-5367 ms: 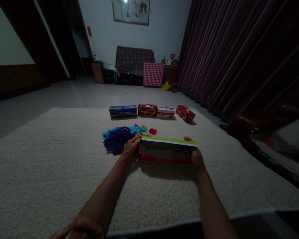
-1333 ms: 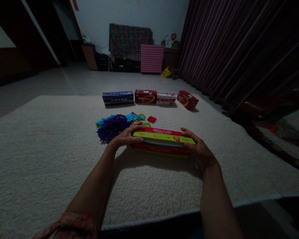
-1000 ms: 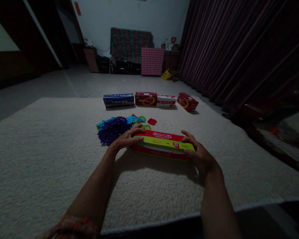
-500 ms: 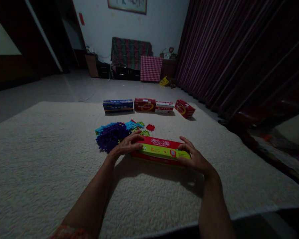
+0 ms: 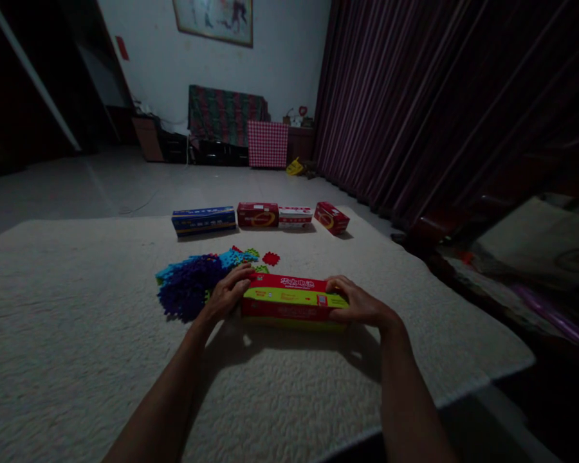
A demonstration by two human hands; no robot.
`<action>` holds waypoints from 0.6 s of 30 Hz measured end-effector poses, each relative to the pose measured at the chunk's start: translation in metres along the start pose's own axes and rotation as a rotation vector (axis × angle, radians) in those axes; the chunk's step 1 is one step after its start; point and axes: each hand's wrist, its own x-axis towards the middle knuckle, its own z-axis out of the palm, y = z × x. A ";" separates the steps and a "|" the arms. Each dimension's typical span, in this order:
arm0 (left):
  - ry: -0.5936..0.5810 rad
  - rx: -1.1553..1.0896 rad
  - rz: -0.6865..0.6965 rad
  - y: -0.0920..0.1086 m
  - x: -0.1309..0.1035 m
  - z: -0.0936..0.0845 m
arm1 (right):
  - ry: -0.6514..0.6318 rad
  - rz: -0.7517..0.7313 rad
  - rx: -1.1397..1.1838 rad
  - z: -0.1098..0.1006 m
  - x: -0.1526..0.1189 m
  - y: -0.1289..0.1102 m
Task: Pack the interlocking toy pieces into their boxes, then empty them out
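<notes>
A long red and yellow-green battery box (image 5: 289, 299) lies crosswise in front of me on the pale quilted mat (image 5: 280, 392). My left hand (image 5: 229, 292) grips its left end, thumb on the near side and fingers over the far top edge. Around the right end my right hand (image 5: 359, 302) is closed the same way, with its thumb low on the front. Left of the box, close to my left hand, is a heap of dark blue toothed plastic pieces (image 5: 188, 286). Light blue pieces (image 5: 234, 258) and a red piece (image 5: 271, 258) lie behind it.
Across the far part of the mat stand a blue box (image 5: 204, 222), a red box (image 5: 258, 215), a white and red box (image 5: 295, 217) and another red box (image 5: 331, 218), set at an angle. A purple curtain (image 5: 381, 96) hangs at the right.
The view has swung right and tilted up, so the room sits lower and further left. More of the battery box's red front face shows. Both hands stay on its ends.
</notes>
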 end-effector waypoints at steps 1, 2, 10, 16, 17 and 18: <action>0.033 0.000 0.004 0.000 0.000 0.000 | 0.015 0.030 0.040 -0.008 -0.003 0.006; 0.062 0.000 0.004 -0.001 0.001 0.001 | 0.044 0.067 0.081 -0.016 -0.005 0.014; 0.148 0.016 -0.004 -0.011 -0.001 0.017 | 0.838 0.500 -0.052 -0.047 0.019 0.091; 0.142 0.050 0.024 -0.014 -0.002 0.019 | 1.062 0.688 -0.272 -0.054 0.045 0.127; 0.149 0.055 0.018 -0.015 -0.002 0.019 | 1.065 0.681 -0.274 -0.056 0.046 0.132; 0.154 0.059 0.014 -0.016 -0.002 0.019 | 1.068 0.666 -0.280 -0.058 0.047 0.136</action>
